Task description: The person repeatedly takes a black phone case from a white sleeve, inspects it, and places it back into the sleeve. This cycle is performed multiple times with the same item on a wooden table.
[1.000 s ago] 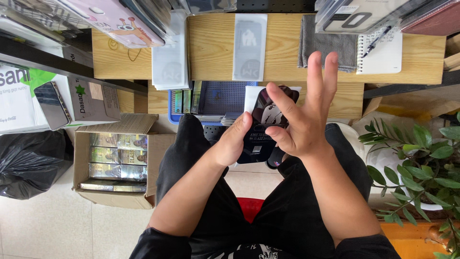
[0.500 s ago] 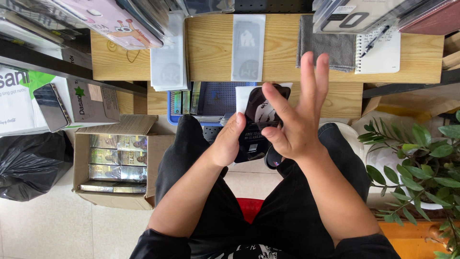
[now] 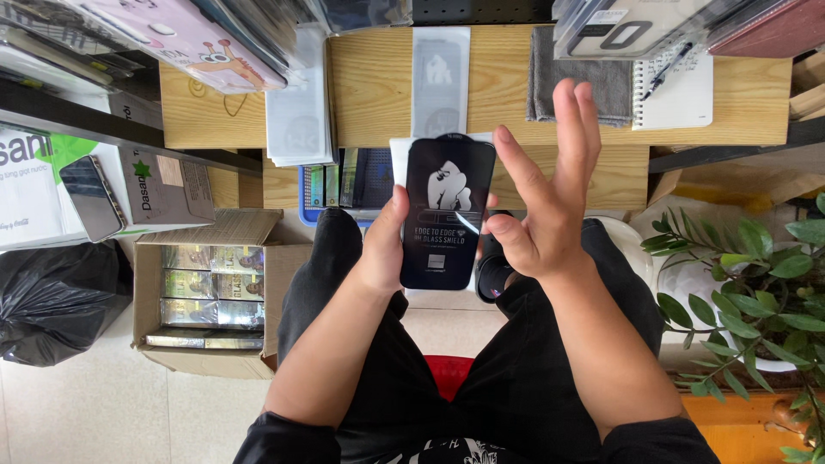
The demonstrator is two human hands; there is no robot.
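Two hands are up in front of a wooden desk (image 3: 369, 94). The left hand (image 3: 382, 249) holds a flat black screen protector pack (image 3: 449, 210) by its left edge, with the thumb lying along that side. The pack stands upright, above the person's lap and just in front of the desk edge. It has a white animal picture near the top. The right hand (image 3: 541, 193) is beside the pack on its right. Its fingers (image 3: 576, 129) are spread wide and point up, and they hold nothing. The thumb of that hand is close to the right edge of the pack, but I cannot tell if it touches.

On the desk lie a clear sleeve (image 3: 441, 77), a grey cloth (image 3: 577, 77) and a spiral notebook (image 3: 679, 90) with a pen (image 3: 669, 69) on it. A phone case with a cartoon picture (image 3: 193, 43) sticks out at the top left. On the floor to the left is an open cardboard box (image 3: 210, 292) with small packs inside, and next to it a black plastic bag (image 3: 51, 296). A green plant (image 3: 756, 283) stands on the right
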